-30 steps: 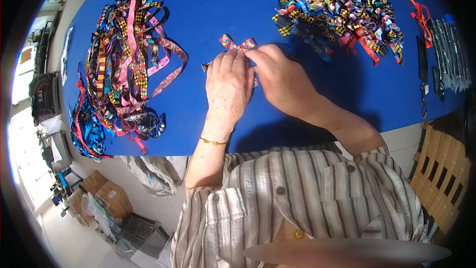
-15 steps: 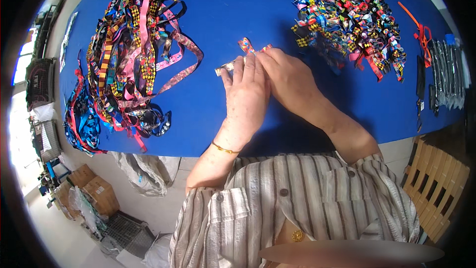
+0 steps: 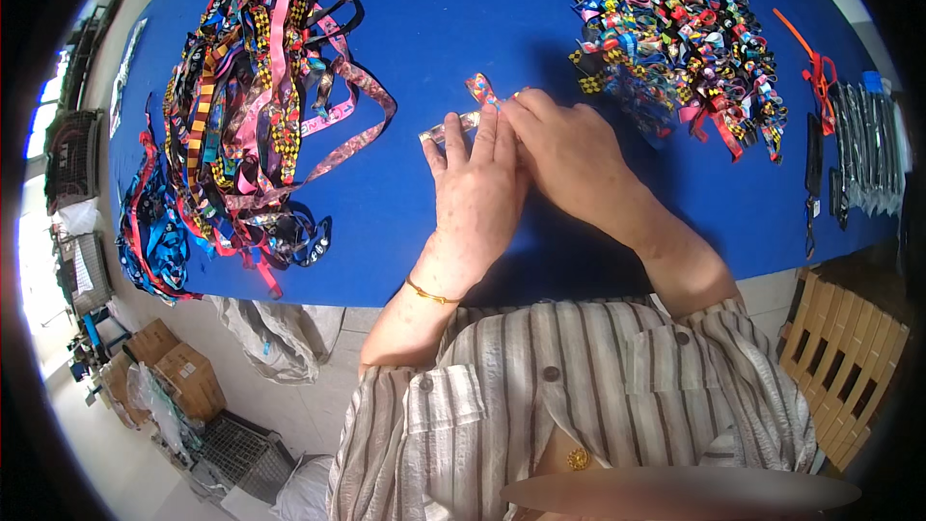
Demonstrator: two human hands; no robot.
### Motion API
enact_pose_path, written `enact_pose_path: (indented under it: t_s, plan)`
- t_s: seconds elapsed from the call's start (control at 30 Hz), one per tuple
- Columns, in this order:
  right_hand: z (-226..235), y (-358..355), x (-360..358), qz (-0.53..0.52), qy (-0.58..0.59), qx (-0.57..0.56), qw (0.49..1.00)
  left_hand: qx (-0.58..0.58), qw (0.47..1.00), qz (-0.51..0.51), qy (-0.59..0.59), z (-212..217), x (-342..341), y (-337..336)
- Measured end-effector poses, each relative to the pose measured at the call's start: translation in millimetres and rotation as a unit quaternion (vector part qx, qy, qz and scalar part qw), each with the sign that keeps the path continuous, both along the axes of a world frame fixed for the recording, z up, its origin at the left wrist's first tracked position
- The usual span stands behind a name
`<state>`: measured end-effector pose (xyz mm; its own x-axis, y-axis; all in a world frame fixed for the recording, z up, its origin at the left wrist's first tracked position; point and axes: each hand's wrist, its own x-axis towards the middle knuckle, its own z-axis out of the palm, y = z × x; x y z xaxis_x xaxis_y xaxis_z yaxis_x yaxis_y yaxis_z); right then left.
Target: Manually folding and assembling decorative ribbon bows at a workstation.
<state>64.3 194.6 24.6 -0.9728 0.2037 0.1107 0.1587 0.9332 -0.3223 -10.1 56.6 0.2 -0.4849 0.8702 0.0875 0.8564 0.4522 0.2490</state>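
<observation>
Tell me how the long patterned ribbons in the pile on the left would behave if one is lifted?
The ribbons would probably be floppy: they lie in loose curls and loops on the blue table. They look thin and flat, so likely light. Since they are tangled over each other, lifting one may drag its neighbours along.

Glossy woven ribbon (image 3: 479, 90); matt blue tabletop (image 3: 463, 10).

ribbon piece (image 3: 480, 90) now less covered by hands (image 3: 511, 159).
</observation>
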Motion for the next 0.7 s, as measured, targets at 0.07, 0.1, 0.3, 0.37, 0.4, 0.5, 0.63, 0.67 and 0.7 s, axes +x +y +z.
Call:
enact_pose_path:
  t_s: [0.07,0.1,0.3,0.37,0.4,0.5,0.63,0.67,0.7]
  plan:
    - [-2.7,-0.5,-1.9,0.002,0.006,0.000,1.000,-0.003,1.000,-0.002,0.006,-0.8,-0.2,0.1]
    - [-4.3,-0.8,-2.5,0.005,0.012,-0.002,1.000,-0.007,1.000,-0.003,0.011,-1.2,-0.3,-0.2]
    - [-13.5,12.4,0.6,-0.015,0.033,-0.091,0.995,0.003,1.000,-0.012,0.014,-3.1,0.2,1.4]
    - [-15.6,17.6,-5.4,-0.021,0.082,-0.086,0.993,0.004,1.000,-0.009,0.019,-1.9,0.0,0.8]
    - [-15.5,20.2,-8.6,-0.029,0.129,-0.079,0.988,0.006,1.000,-0.008,0.022,-1.0,0.6,-0.2]
    - [-17.8,25.1,-22.6,-0.016,0.122,-0.039,0.992,0.006,1.000,-0.003,0.024,-1.1,0.1,-1.2]
    - [-23.3,27.7,-32.2,0.016,0.097,0.026,0.995,0.000,1.000,-0.012,0.022,2.9,2.0,0.8]
    - [-23.2,27.7,-34.4,0.018,0.103,0.033,0.994,0.007,1.000,-0.010,0.028,5.3,0.7,-0.2]
    - [-22.9,28.3,-36.7,0.023,0.106,0.029,0.994,0.006,1.000,-0.019,0.014,7.0,-1.5,-1.0]
